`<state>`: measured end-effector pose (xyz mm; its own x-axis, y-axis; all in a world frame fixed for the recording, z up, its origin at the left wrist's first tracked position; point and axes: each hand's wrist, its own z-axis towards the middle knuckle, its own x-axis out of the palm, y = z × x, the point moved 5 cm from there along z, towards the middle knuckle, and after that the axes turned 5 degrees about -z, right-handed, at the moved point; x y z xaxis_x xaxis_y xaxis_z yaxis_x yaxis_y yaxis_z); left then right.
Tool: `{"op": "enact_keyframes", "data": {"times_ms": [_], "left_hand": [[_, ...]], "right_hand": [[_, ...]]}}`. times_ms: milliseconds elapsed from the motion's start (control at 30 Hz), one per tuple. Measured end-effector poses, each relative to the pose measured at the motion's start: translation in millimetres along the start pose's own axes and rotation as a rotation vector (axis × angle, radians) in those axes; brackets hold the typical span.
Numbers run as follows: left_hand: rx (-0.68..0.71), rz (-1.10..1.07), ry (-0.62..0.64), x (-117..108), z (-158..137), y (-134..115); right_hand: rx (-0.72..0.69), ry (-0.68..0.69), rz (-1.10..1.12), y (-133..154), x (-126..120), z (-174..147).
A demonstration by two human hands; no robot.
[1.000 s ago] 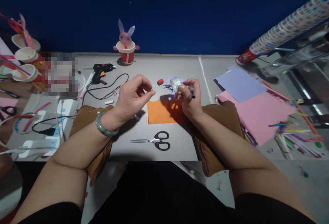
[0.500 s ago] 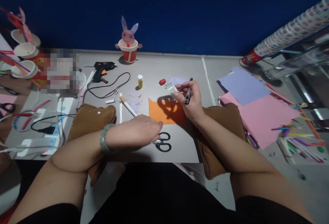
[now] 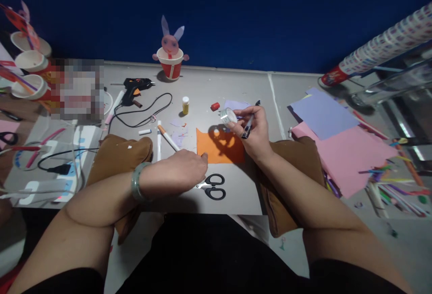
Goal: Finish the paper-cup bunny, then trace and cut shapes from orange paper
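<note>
We are holding one tape roll (image 3: 224, 117) just right of the frame's centre, pinched in the fingers of our right hand (image 3: 258, 132), and one dark pen (image 3: 248, 127) is slanting across that same hand. Our left hand (image 3: 175, 168) is hovering or resting palm down at lower centre, over the blade side of one pair of scissors (image 3: 209, 185); its fingertips are mostly hiding beneath it, so we are not able to tell whether they are gripping anything. One orange sheet (image 3: 222, 155) is lying below the tape roll, at the centre. Left of centre we are counting two white markers (image 3: 168, 138), one loose marker cap (image 3: 145, 132) and one small yellow bottle (image 3: 185, 106); one red piece (image 3: 215, 106) is lying nearer the middle. One glue gun (image 3: 130, 91) is sitting at upper left, and one red cup (image 3: 171, 67) bearing a rabbit figure is standing at upper centre. Two brown cushions (image 3: 293, 163) are flanking the work, one under each forearm. On the right side, one purple sheet (image 3: 324, 112) is overlapping one pink sheet (image 3: 347, 154), and one long stack of cups (image 3: 381, 44) is leaning into the upper right corner.
</note>
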<state>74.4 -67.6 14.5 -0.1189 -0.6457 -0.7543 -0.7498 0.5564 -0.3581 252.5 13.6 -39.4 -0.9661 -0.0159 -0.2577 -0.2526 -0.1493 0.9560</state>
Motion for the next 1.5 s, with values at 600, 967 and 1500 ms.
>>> {"op": "enact_keyframes", "data": {"times_ms": [600, 967, 1500], "left_hand": [[0.003, 0.028, 0.024, 1.5, 1.6, -0.5], [-0.02, 0.048, 0.092, 0.8, 0.3, -1.7], [0.009, 0.035, 0.08, 8.1, 1.8, 0.6]], "right_hand": [[0.046, 0.164, -0.032, -5.8, 10.5, -2.1], [-0.089, 0.411, -0.352, -0.8, 33.6, -19.0], [-0.155, 0.429, -0.389, -3.5, 41.3, -20.3]]}}
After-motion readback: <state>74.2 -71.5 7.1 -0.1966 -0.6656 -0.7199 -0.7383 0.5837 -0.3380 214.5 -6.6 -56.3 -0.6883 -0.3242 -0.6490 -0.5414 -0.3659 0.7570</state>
